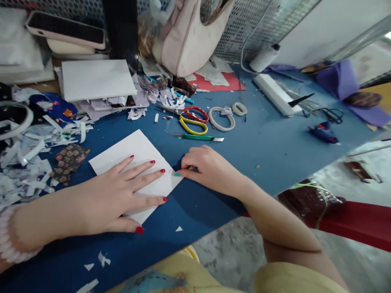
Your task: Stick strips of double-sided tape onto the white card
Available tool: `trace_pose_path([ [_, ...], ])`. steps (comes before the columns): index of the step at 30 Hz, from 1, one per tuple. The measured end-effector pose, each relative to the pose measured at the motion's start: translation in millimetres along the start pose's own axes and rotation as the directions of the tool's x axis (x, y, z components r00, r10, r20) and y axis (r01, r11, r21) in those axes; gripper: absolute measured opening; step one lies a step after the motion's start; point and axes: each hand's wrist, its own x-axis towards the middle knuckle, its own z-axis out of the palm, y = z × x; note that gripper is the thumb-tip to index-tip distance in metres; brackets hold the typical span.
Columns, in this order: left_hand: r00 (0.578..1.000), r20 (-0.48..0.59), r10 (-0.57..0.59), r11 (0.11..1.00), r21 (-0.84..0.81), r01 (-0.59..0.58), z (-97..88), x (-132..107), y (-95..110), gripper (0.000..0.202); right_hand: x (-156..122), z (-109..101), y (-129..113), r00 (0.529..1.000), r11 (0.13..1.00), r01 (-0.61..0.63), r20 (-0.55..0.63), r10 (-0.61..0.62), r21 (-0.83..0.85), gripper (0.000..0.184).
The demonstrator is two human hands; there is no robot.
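Note:
A white square card lies flat on the blue tabletop, turned so one corner points right. My left hand rests palm down across it, with its red-nailed fingers spread and the thumb reaching past the lower edge. At the card's right corner is my right hand, its fingers curled in and the thumb pinching the corner. The exact grip under those fingers is partly hidden. Just beyond the right hand lies a green craft knife, and behind that a pair of scissors with one red and one yellow handle loop.
Two tape rolls lie right of the scissors. Paper scraps heap at left, near a stack of white cards. A pink bag stands at the back. Farther right are a white box and a blue object.

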Motion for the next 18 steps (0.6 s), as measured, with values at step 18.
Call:
trace_pose_path([
  [18,0.990,0.133,-0.041,0.999,0.038,0.036,-18.0,-3,10,0.065,1,10,2,0.993,0.996,0.080,-0.080,-0.083,-0.048,0.028],
])
